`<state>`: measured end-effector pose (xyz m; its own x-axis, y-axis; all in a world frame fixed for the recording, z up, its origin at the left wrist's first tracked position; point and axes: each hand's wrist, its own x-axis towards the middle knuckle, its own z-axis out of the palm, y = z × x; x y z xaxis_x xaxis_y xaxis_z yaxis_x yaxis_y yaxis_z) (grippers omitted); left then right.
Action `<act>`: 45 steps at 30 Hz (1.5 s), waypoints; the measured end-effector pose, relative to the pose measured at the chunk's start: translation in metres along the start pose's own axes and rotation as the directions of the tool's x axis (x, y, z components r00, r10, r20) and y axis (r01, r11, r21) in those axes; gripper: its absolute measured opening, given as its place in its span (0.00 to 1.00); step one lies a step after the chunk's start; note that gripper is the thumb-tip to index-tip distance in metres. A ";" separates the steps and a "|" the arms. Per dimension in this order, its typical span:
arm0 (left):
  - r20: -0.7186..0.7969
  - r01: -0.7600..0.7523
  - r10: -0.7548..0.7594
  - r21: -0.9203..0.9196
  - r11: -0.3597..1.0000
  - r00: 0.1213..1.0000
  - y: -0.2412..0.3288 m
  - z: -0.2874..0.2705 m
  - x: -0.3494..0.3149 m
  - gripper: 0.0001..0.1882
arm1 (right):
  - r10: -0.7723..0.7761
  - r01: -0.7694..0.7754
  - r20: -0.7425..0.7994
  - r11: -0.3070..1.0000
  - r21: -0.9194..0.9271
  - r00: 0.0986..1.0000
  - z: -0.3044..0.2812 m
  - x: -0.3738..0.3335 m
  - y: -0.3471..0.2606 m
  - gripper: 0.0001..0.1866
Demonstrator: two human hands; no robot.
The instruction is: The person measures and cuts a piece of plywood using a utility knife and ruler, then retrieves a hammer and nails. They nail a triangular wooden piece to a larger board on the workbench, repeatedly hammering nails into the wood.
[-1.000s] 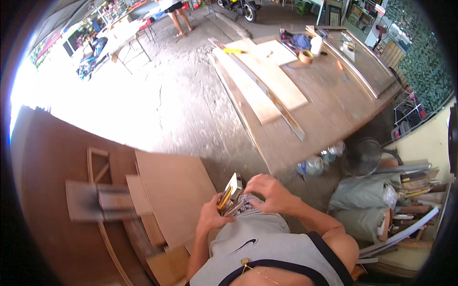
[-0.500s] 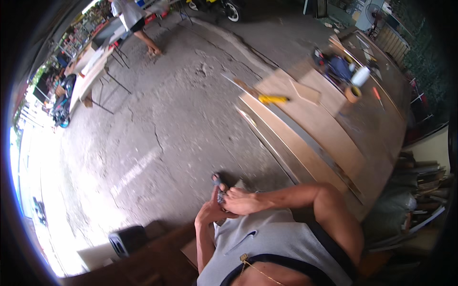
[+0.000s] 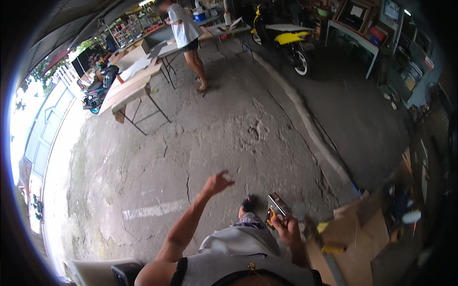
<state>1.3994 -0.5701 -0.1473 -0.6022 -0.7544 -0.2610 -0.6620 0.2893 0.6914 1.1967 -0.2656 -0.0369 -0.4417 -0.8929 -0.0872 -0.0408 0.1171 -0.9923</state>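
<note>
Holding in the right hand a silver-and-yellow hand tool, with thumb and fingers clamped on its near end; pointing its far end ahead and to the left, away from the body, with the long axis of the silver part slanting from lower right to upper left; showing the yellow part along the left side; carrying it just beyond the fingertips of that hand, up off the floor and to the right of the waist; reaching out meanwhile with the left hand, bare and with fingers apart, well away from the tool; compared with a second ago, no longer working both hands close together in front of the waist, but parting them widely, and turning the view leftward, with pale boards now down at the lower right; farther out, looking across cracked concrete to a table on thin legs, a person in a white top beside it, and a yellow motorbike to the right.
</note>
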 end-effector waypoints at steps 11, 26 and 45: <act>0.453 0.522 -0.694 0.458 0.720 0.560 -0.182 0.026 0.179 0.29 | 0.452 -0.011 -0.408 0.681 0.732 0.793 -0.153 0.238 0.002 0.11; 0.442 -0.279 0.382 -0.281 0.918 0.812 0.360 0.172 0.888 0.24 | 0.286 -0.331 -0.905 0.927 0.177 0.316 -0.371 0.406 -0.016 0.20; 0.484 -0.172 0.334 -0.738 0.653 -0.809 1.004 0.684 0.541 0.55 | -0.065 -0.311 -0.744 0.930 0.196 -0.664 -0.847 0.374 0.004 0.29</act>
<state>0.1038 -0.2850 -0.0555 0.0496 0.9920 0.1158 0.0006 -0.1159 0.9933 0.2726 -0.2311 0.0013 -0.3710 0.9093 0.1885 0.2750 0.3015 -0.9129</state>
